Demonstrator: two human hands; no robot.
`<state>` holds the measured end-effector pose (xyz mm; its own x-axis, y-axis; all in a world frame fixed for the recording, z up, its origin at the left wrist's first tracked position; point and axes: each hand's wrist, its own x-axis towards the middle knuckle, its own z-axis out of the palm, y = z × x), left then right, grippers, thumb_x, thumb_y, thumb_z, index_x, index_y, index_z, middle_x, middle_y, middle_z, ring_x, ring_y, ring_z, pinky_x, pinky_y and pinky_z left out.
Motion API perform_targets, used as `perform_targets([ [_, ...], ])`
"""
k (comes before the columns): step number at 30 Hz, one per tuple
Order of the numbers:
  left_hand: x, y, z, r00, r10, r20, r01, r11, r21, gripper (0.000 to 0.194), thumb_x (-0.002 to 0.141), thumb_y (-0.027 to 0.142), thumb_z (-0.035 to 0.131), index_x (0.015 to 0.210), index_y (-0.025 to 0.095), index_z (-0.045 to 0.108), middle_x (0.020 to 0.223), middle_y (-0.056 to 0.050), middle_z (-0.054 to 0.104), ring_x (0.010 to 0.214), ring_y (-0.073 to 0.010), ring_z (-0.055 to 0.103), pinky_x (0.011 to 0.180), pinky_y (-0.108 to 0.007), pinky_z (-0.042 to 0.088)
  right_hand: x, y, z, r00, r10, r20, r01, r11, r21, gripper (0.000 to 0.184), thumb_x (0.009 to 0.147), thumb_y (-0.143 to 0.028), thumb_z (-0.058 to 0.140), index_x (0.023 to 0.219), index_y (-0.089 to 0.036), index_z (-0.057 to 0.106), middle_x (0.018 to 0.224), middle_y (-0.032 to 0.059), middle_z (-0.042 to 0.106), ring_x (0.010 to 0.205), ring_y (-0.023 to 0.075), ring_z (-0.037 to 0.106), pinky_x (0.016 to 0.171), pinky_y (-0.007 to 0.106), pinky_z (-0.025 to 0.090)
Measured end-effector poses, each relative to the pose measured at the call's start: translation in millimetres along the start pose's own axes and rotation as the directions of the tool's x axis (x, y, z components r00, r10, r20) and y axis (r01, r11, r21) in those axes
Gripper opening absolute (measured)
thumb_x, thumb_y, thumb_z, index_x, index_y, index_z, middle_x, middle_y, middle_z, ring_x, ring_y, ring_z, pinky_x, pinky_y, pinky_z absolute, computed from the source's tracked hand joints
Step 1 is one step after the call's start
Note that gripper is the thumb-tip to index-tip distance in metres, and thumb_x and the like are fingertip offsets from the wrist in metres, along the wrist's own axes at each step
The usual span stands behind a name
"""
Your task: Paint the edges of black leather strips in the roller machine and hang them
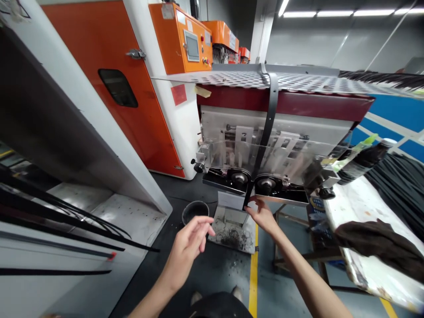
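Observation:
A long black strap [272,101] drapes over the front edge of the machine's perforated metal shelf [238,79] and hangs down between two round wheels. Its lower end is pinched in the fingers of my right hand [261,215], just below the wheels. My left hand [191,240] is off to the left in the air with its fingers loosely stretched, touching nothing. Behind the strap, a clear plastic guard [221,154] covers the front of the machine. The left wheel [239,178] and the right wheel [266,184] sit on either side of the strap.
A dark bucket [195,210] and a debris-strewn tray [232,234] are on the floor below. On the right, a white-topped table [356,205] bears a brown cloth [380,247], a bottle [367,159] and a pile of black strips [397,190]. More strips [66,221] hang at left.

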<state>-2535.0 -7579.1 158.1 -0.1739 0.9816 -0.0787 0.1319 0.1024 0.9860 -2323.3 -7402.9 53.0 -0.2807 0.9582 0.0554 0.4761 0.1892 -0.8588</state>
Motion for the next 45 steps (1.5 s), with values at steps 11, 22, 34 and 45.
perform_targets([
  [11, -9.4, -72.3, 25.7, 0.904, -0.421, 0.080, 0.425, 0.904, -0.042, 0.040, 0.083, 0.053, 0.058, 0.098, 0.016, 0.062, 0.083, -0.004, 0.065, 0.052, -0.0086, 0.046, 0.042, -0.019, 0.027, -44.9, 12.9, 14.0, 0.928, 0.207, 0.309, -0.256, 0.958, 0.126, 0.022, 0.067, -0.042, 0.059, 0.064, -0.021, 0.054, 0.065, 0.0003, 0.056, 0.070, 0.0185, 0.051, 0.068, 0.030, 0.037],
  [22, -13.0, -99.5, 74.5, 0.691, -0.639, 0.338, 0.714, 0.677, -0.180, 0.026, 0.070, 0.034, 0.059, 0.086, 0.014, 0.063, 0.090, -0.009, 0.067, 0.073, -0.0142, 0.055, 0.061, -0.023, 0.043, -114.2, -0.6, 15.9, 0.772, 0.405, 0.490, -0.573, 0.778, 0.259, 0.022, 0.063, -0.039, 0.061, 0.055, -0.021, 0.052, 0.059, -0.0022, 0.050, 0.064, 0.0141, 0.040, 0.062, 0.027, 0.029],
  [34, -23.0, -112.4, 85.5, 0.680, -0.678, 0.278, 0.731, 0.654, -0.195, 0.018, 0.063, 0.030, 0.062, 0.075, 0.016, 0.059, 0.081, -0.006, 0.060, 0.073, -0.0146, 0.053, 0.061, -0.024, 0.043, -133.5, 1.0, 30.5, 0.757, 0.423, 0.498, -0.595, 0.762, 0.256, 0.021, 0.063, -0.035, 0.061, 0.054, -0.020, 0.049, 0.055, -0.0053, 0.041, 0.060, 0.0110, 0.033, 0.058, 0.026, 0.023],
  [45, -25.5, -122.5, 90.4, 0.711, -0.671, 0.211, 0.701, 0.702, -0.129, 0.013, 0.061, 0.028, 0.063, 0.065, 0.016, 0.061, 0.072, -0.003, 0.054, 0.075, -0.0165, 0.054, 0.060, -0.024, 0.043, -138.5, 7.6, 41.4, 0.733, 0.438, 0.520, -0.633, 0.719, 0.287, 0.019, 0.061, -0.031, 0.064, 0.052, -0.019, 0.052, 0.051, -0.0056, 0.044, 0.056, 0.0105, 0.035, 0.055, 0.024, 0.026],
])
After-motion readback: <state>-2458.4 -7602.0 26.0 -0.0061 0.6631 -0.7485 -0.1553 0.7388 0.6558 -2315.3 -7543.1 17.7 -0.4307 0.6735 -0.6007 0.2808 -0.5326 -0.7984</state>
